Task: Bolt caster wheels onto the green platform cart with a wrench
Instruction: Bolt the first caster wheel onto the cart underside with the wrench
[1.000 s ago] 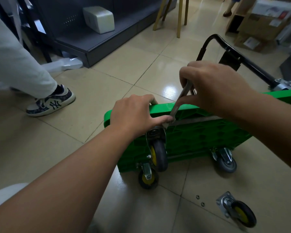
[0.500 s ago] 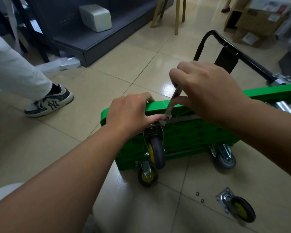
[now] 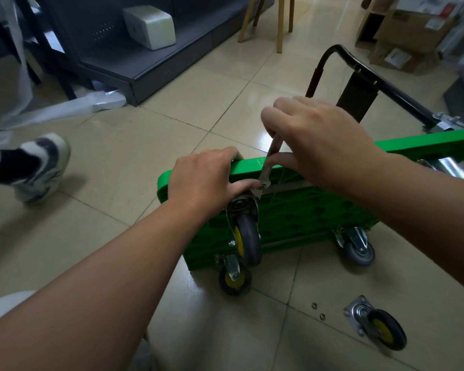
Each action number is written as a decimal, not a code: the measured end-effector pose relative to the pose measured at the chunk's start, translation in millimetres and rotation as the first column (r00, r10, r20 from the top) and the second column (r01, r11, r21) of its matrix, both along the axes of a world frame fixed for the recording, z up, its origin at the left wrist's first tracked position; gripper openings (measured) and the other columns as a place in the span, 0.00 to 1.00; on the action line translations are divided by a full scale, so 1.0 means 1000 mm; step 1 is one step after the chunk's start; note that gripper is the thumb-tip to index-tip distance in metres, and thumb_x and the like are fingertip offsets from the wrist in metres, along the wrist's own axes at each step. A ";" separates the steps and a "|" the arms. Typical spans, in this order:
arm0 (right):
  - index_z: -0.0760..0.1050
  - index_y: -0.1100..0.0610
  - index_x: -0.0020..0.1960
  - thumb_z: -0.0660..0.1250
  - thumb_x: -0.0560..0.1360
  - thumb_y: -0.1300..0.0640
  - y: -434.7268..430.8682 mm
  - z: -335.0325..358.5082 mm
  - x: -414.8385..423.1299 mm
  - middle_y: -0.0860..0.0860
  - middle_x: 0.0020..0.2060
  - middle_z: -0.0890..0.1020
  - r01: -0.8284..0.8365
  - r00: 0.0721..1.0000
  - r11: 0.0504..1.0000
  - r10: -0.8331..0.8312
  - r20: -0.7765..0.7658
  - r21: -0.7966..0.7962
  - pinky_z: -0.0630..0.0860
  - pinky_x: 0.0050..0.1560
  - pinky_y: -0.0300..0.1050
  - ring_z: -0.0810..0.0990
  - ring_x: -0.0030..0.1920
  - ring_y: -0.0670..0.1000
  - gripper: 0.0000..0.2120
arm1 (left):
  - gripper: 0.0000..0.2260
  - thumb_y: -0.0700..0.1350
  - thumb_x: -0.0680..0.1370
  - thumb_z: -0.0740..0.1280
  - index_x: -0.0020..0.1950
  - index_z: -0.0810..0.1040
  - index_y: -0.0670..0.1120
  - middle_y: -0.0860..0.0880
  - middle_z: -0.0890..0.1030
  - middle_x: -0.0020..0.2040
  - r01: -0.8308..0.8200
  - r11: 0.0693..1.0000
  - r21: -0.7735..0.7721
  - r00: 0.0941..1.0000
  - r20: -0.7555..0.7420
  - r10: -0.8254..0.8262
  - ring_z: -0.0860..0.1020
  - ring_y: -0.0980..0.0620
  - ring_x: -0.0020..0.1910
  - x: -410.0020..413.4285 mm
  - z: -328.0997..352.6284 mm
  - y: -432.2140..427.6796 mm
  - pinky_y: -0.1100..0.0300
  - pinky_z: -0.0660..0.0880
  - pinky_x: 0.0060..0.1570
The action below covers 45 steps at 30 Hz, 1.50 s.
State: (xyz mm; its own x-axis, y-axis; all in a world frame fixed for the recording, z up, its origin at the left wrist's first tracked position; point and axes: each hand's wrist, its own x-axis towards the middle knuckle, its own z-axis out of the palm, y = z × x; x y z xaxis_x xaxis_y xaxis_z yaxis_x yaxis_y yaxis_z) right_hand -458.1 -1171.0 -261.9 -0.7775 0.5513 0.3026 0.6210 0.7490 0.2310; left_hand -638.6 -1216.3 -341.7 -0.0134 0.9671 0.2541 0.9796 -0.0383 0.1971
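The green platform cart [image 3: 300, 210] stands on its long edge on the tile floor, underside toward me. My left hand [image 3: 206, 180] grips the cart's top edge at the corner, thumb by the plate of a caster wheel [image 3: 245, 236] held against the underside. My right hand [image 3: 316, 140] pinches a slim metal wrench [image 3: 269, 162], whose jaw sits on a bolt at that caster's plate. Two more casters [image 3: 235, 277] [image 3: 358, 249] are fixed along the lower edge. A loose caster [image 3: 378, 325] lies on the floor at the lower right, with two small nuts [image 3: 318, 310] beside it.
The cart's black folding handle [image 3: 359, 73] sticks out behind my right hand. Another person's sneaker [image 3: 35, 167] is on the floor at the left. A dark low shelf unit [image 3: 156, 62] with a white box, wooden chair legs [image 3: 279, 25] and cardboard boxes [image 3: 410, 30] stand at the back.
My right hand has swung the wrench handle a little to the left around the bolt. The other person's foot has lifted and shifted left. My left hand stays on the cart edge.
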 end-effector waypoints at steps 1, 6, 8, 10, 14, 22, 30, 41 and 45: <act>0.72 0.59 0.51 0.81 0.66 0.54 0.000 -0.001 0.001 0.55 0.45 0.76 -0.001 1.000 1.000 0.000 -0.026 -0.027 0.73 0.39 0.51 0.71 0.41 0.54 0.22 | 0.27 0.74 0.73 0.63 0.61 0.77 0.56 0.54 0.82 0.46 -0.001 1.000 -0.001 1.000 0.001 0.001 0.71 0.54 0.40 0.000 0.000 0.000 0.57 0.60 0.37; 0.72 0.54 0.63 0.75 0.74 0.50 -0.010 -0.011 -0.016 0.49 0.52 0.79 -0.071 0.706 0.831 -0.349 -0.617 -0.551 0.79 0.49 0.38 0.80 0.48 0.46 0.22 | 0.27 0.75 0.72 0.63 0.59 0.78 0.56 0.54 0.83 0.46 0.005 1.000 -0.001 1.000 0.001 -0.005 0.79 0.49 0.43 0.000 0.000 0.000 0.56 0.64 0.38; 0.76 0.59 0.51 0.67 0.79 0.49 -0.012 -0.014 -0.037 0.53 0.39 0.82 -0.336 0.300 0.621 -0.642 -0.705 -0.708 0.80 0.41 0.43 0.83 0.39 0.52 0.12 | 0.27 0.75 0.72 0.64 0.59 0.78 0.57 0.53 0.83 0.46 -0.001 1.000 -0.015 1.000 -0.003 0.001 0.80 0.48 0.45 0.000 0.000 0.001 0.56 0.65 0.38; 0.73 0.59 0.34 0.60 0.83 0.50 -0.011 -0.012 -0.054 0.52 0.25 0.75 -0.460 0.101 0.521 -0.774 -0.626 -0.719 0.72 0.31 0.45 0.74 0.28 0.54 0.21 | 0.25 0.73 0.73 0.65 0.60 0.78 0.58 0.54 0.83 0.46 -0.006 1.000 -0.025 1.000 0.006 0.006 0.80 0.48 0.45 0.001 0.000 0.000 0.56 0.65 0.39; 0.65 0.55 0.24 0.58 0.82 0.53 -0.008 -0.016 -0.070 0.50 0.20 0.66 -0.390 0.051 0.602 -0.741 -0.670 -0.696 0.64 0.30 0.44 0.66 0.24 0.51 0.27 | 0.24 0.71 0.73 0.68 0.63 0.77 0.60 0.56 0.83 0.50 0.086 0.988 -0.130 0.993 0.089 -0.075 0.78 0.52 0.48 -0.011 0.008 0.002 0.56 0.67 0.42; 0.65 0.55 0.27 0.58 0.82 0.57 -0.008 -0.022 -0.074 0.48 0.22 0.64 -0.459 0.019 0.615 -0.714 -0.699 -0.641 0.59 0.26 0.41 0.62 0.23 0.48 0.23 | 0.20 0.65 0.81 0.59 0.66 0.80 0.58 0.54 0.83 0.58 0.189 0.913 -0.362 0.938 0.341 -0.059 0.80 0.52 0.54 -0.074 0.016 -0.003 0.48 0.80 0.55; 0.72 0.54 0.37 0.65 0.76 0.51 -0.007 -0.036 -0.073 0.53 0.28 0.68 -0.355 0.085 0.726 -0.603 -0.793 -0.589 0.64 0.34 0.49 0.65 0.30 0.52 0.11 | 0.18 0.62 0.84 0.55 0.66 0.79 0.58 0.54 0.83 0.56 0.187 0.937 -0.296 0.928 0.365 -0.070 0.79 0.52 0.52 -0.064 0.003 -0.008 0.50 0.79 0.51; 0.65 0.58 0.30 0.58 0.78 0.49 0.002 -0.044 -0.084 0.52 0.26 0.66 -0.267 0.032 0.804 -0.544 -0.838 -0.532 0.62 0.32 0.51 0.64 0.30 0.54 0.21 | 0.17 0.54 0.86 0.56 0.60 0.84 0.55 0.56 0.84 0.50 0.190 0.966 -0.175 0.787 0.615 -0.044 0.80 0.55 0.51 -0.070 -0.008 -0.006 0.52 0.77 0.54; 0.74 0.60 0.35 0.55 0.76 0.47 -0.013 -0.065 -0.101 0.53 0.27 0.72 -0.131 0.458 0.881 -0.352 -0.816 -0.454 0.69 0.31 0.48 0.70 0.29 0.53 0.20 | 0.12 0.58 0.82 0.61 0.51 0.85 0.62 0.59 0.84 0.46 0.166 0.977 -0.131 0.715 0.699 -0.027 0.81 0.56 0.49 -0.069 -0.013 -0.007 0.53 0.78 0.50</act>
